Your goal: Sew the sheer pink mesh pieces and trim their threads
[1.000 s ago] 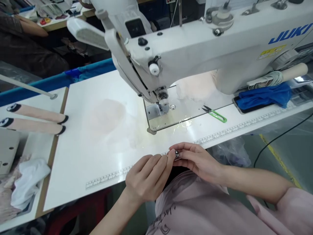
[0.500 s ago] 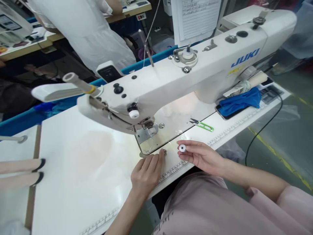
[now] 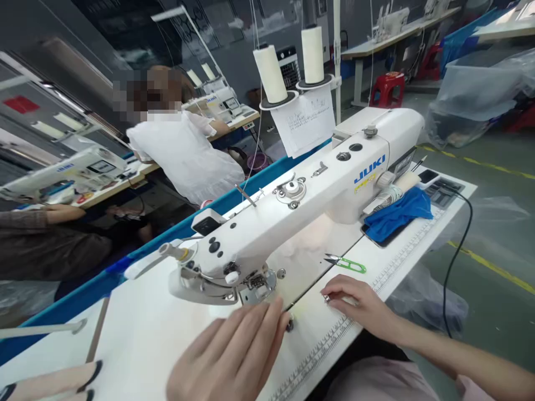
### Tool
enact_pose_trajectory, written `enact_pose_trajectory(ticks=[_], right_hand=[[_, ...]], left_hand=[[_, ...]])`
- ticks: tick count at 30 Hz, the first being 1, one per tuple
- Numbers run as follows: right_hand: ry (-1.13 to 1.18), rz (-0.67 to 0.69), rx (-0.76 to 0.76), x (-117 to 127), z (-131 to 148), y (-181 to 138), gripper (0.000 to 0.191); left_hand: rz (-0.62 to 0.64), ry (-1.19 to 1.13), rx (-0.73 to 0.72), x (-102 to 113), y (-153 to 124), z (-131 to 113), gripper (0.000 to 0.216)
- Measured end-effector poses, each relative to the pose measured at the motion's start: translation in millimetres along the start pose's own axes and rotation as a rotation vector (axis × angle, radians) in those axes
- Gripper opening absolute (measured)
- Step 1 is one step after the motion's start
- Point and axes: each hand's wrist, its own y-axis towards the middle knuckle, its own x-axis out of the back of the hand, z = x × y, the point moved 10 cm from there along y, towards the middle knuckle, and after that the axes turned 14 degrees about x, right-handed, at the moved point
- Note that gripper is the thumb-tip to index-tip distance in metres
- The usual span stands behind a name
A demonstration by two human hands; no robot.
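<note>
My left hand (image 3: 234, 351) is raised close to the camera, its fingers pressed together. A small dark metal piece, apparently a bobbin case (image 3: 290, 324), pokes out by its fingertips, mostly hidden behind them. To the right, my right hand (image 3: 363, 306) pinches a small metal bobbin (image 3: 326, 299) between thumb and fingers, above the table edge. Just beyond the hands stands a white sewing machine (image 3: 259, 239), its needle area partly covered by my left hand. Green-handled thread snips (image 3: 346, 263) lie on the table past my right hand.
A blue cloth (image 3: 399, 214) lies over a dark phone-like object at the machine's right. A printed ruler (image 3: 401, 245) runs along the table's front edge. Two thread cones (image 3: 271, 75) stand behind the machine. A co-worker in white (image 3: 188, 150) sits beyond the blue trough.
The camera view has tilted up, showing more of the room. My left hand has come nearer the camera. The bobbin in my right hand has turned from face-on to edge-on.
</note>
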Motion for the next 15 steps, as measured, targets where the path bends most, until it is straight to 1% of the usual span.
enact_pose_trajectory(ticks=[1, 2, 3, 4, 5, 7, 9, 11, 13, 15], right_hand=[[-0.063, 0.011, 0.031, 2.0, 1.7, 0.7, 0.021], [-0.092, 0.016, 0.041, 3.3, 1.5, 0.7, 0.021], [-0.096, 0.013, 0.042, 4.4, 0.6, 0.4, 0.020], [-0.095, 0.008, 0.043, 5.2, 0.1, -0.1, 0.020], [-0.097, 0.008, 0.047, 5.2, -0.1, -0.6, 0.020], [-0.099, 0.016, 0.064, 3.8, 0.6, -2.0, 0.019], [-0.084, 0.019, 0.080, 2.1, 0.9, -3.6, 0.019], [-0.050, 0.009, 0.081, 1.6, 0.0, -5.1, 0.019], [-0.001, -0.017, 0.067, 3.5, -0.2, -5.4, 0.019], [0.029, -0.041, 0.070, 8.6, 6.8, -2.5, 0.018]], left_hand=[[-0.021, 0.018, -0.035, 9.7, 24.9, -0.3, 0.011], [-0.004, 0.044, -0.033, 12.4, 50.9, 2.4, 0.012], [0.000, 0.098, -0.012, 12.3, 76.4, 6.2, 0.022], [0.021, 0.163, 0.016, 7.0, 100.0, 10.3, 0.033], [0.068, 0.234, 0.070, -3.2, 121.0, 16.8, 0.037], [0.223, 0.345, 0.182, -32.6, 150.1, 31.0, 0.038], [0.346, 0.394, 0.223, -58.1, 163.4, 37.7, 0.039], [0.426, 0.392, 0.194, -75.6, 166.6, 37.2, 0.037], [0.464, 0.374, 0.174, -83.8, 164.9, 37.2, 0.034], [0.479, 0.357, 0.180, -86.9, 161.6, 38.7, 0.032]])
